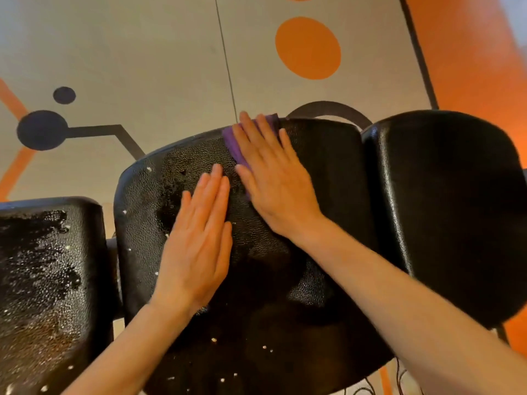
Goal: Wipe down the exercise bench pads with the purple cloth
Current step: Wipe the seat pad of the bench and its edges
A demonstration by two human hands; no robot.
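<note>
Right hand point(273, 178), fingers spread flat, presses the folded purple cloth point(236, 146) at centre frame on the textured black vinyl middle pad point(319, 172); the cloth may slip over the far edge; left hand point(199, 243) rests flat, fingers together

purple cloth point(238, 146) lies flat at the far edge of the wet, speckled black middle pad point(256, 280).
</note>
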